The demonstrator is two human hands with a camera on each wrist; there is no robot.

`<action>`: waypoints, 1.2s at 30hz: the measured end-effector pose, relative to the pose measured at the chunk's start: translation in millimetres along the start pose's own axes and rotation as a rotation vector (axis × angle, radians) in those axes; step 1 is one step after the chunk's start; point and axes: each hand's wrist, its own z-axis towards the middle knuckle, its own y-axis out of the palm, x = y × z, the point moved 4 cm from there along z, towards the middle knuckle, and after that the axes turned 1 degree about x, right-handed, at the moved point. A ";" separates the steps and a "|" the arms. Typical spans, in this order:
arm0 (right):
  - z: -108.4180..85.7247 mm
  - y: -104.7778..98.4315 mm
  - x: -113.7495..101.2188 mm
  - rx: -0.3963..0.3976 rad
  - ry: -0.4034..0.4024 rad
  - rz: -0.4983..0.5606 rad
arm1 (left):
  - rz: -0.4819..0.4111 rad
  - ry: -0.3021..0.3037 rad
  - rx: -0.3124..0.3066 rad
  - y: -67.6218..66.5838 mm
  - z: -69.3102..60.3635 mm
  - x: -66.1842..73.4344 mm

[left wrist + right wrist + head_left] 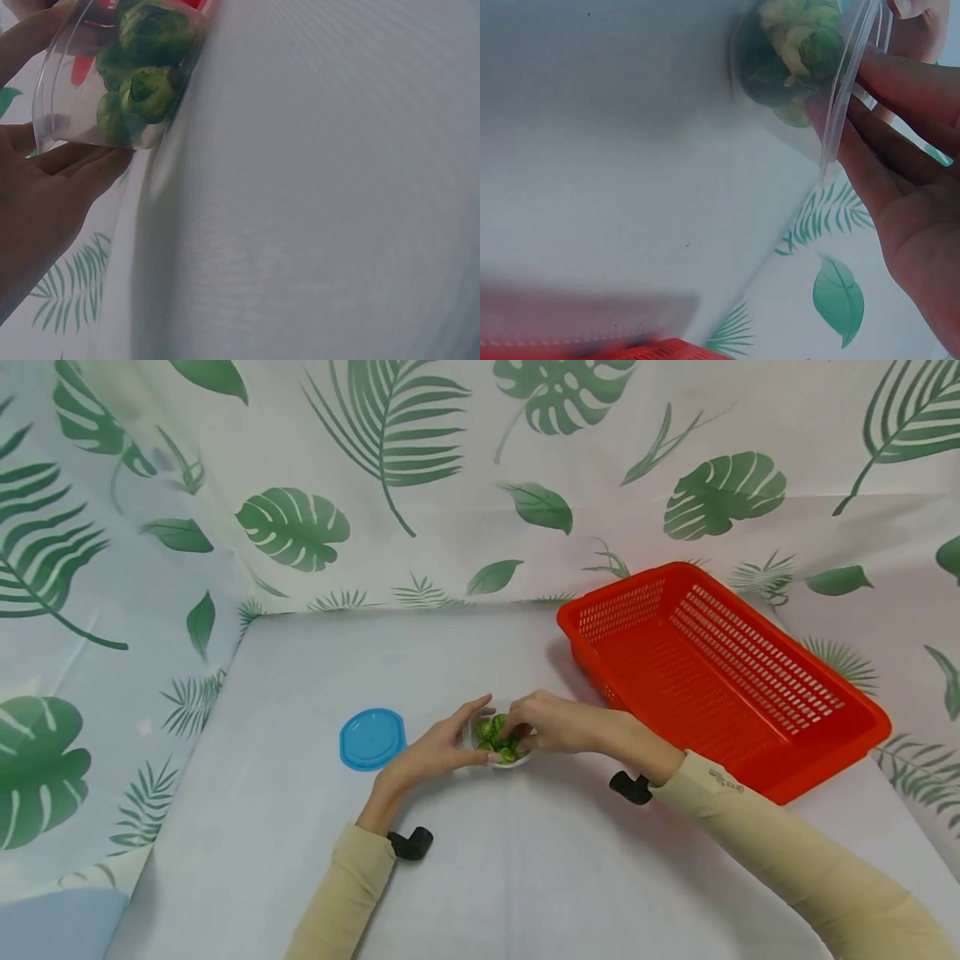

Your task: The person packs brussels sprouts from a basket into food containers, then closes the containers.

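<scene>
A small clear plastic container (512, 764) full of green Brussels sprouts (487, 747) stands mid-table in the head view. My left hand (429, 753) holds it from the left, thumb at the near side and fingers round the far side. The left wrist view shows the sprouts (154, 37) through the container's wall (75, 90). From the right, my right hand (558, 723) reaches over the rim with its fingers down in the container. Its fingertips are among the sprouts (810, 52) in the right wrist view; whether they pinch one is hidden.
A blue lid (372, 740) lies flat on the table left of my left hand. At the right, a large red plastic basket (697, 693) with slotted sides stands close to my right forearm. Leaf-printed cloth (420, 552) hangs behind the white tabletop (300, 677).
</scene>
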 end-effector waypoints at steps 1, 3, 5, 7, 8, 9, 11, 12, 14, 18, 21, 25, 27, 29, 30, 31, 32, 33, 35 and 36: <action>-0.2 0.2 0.1 0.001 -0.004 -0.002 | 0.002 -0.003 -0.002 0.2 0.2 -0.5; 0.1 0.4 0.5 0.005 -0.016 -0.012 | 0.004 -0.008 -0.007 0.3 0.7 -1.3; 1.1 -0.1 0.8 0.015 -0.037 -0.032 | 0.008 -0.009 -0.007 -0.3 1.1 -1.7; 2.4 -2.7 1.2 0.027 -0.049 -0.061 | 0.011 0.001 0.002 -2.7 3.0 -0.3; 3.0 -4.5 1.6 0.031 -0.049 -0.073 | 0.015 0.006 0.006 -4.3 4.7 0.7; 3.7 -6.1 2.1 0.031 -0.048 -0.085 | 0.019 0.010 0.011 -5.9 6.2 1.7; 5.0 -8.8 2.2 0.025 -0.034 -0.095 | 0.020 0.017 0.019 -8.7 8.4 3.6; 6.0 -9.5 2.2 0.018 -0.023 -0.096 | 0.021 0.019 0.024 -9.7 9.2 3.9; 7.7 -8.9 2.0 -0.003 0.001 -0.093 | 0.018 0.015 0.026 -10.3 9.7 3.1; 8.8 -2.7 -1.5 -0.062 0.027 -0.083 | 0.004 0.000 0.008 -5.8 5.6 0.3; 8.0 0.8 -3.5 -0.081 0.028 -0.080 | -0.010 0.002 0.000 -2.1 2.9 -0.3; 5.6 3.4 -3.8 -0.077 0.041 -0.072 | -0.017 0.012 0.011 1.8 1.7 -2.1; 6.2 4.5 -3.4 -0.086 0.034 -0.062 | -0.012 0.004 0.010 2.0 0.9 -3.6; 8.0 4.6 -2.6 -0.088 0.024 -0.058 | -0.003 -0.001 0.012 1.0 0.6 -5.1; 9.1 4.3 -2.2 -0.088 0.020 -0.059 | 0.000 0.000 0.016 0.3 0.6 -5.4; 9.6 3.9 -2.4 -0.089 0.016 -0.060 | 0.000 0.001 0.020 -0.3 0.6 -5.2; 9.6 3.7 -3.0 -0.093 0.012 -0.061 | -0.003 -0.001 0.018 -0.5 0.6 -5.4; 9.3 3.2 -3.6 -0.093 0.010 -0.066 | -0.008 0.001 0.018 -0.5 0.8 -4.7; 7.2 2.0 -4.2 -0.088 0.019 -0.087 | -0.017 0.015 0.020 0.5 2.5 -1.9; 5.4 2.0 -4.8 -0.089 0.024 -0.101 | -0.023 0.019 0.014 1.7 3.6 -0.5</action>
